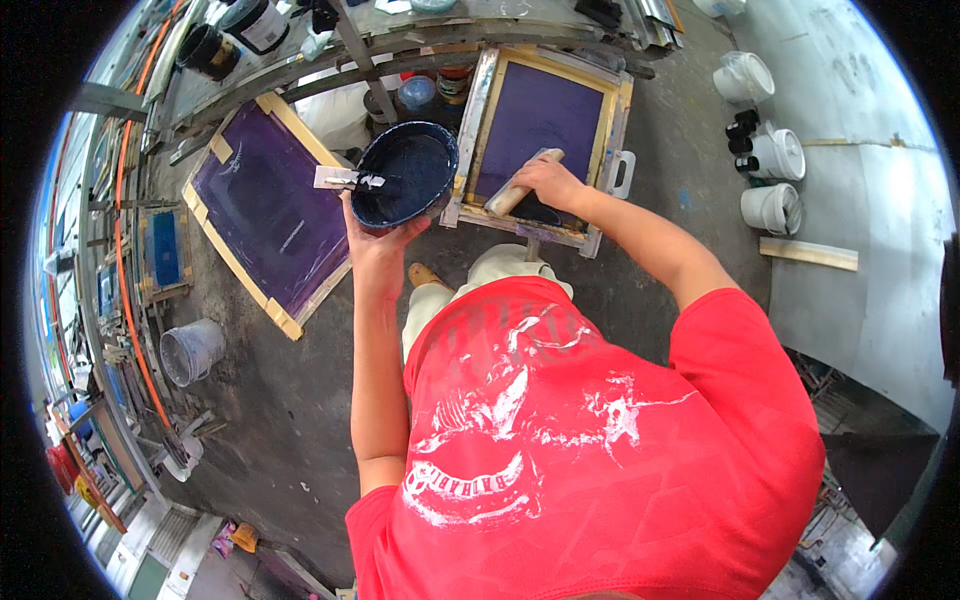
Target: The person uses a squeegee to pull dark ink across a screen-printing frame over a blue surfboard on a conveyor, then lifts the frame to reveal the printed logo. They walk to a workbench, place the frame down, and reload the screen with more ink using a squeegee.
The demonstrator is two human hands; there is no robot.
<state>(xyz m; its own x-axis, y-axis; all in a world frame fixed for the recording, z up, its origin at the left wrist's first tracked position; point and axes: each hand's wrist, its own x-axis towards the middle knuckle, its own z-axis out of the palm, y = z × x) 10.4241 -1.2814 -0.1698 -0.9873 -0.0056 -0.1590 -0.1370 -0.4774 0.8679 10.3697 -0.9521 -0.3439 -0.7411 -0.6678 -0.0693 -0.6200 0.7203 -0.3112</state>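
My left hand grips the side of a round bowl of dark ink, held up and tilted between two screens. A spatula with a pale, flat end lies across the bowl's left rim, its dark end in the ink. My right hand is closed around a squeegee with a pale wooden handle. The squeegee is slanted over the lower part of a screen printing frame with purple mesh and taped edges. Dark ink shows on the mesh beside it; the squeegee's blade is hidden.
Another purple taped screen leans at the left. A grey bucket stands on the floor. Dark tubs sit on the far-left bench; white buckets and a wooden strip line the right. A metal rail crosses behind.
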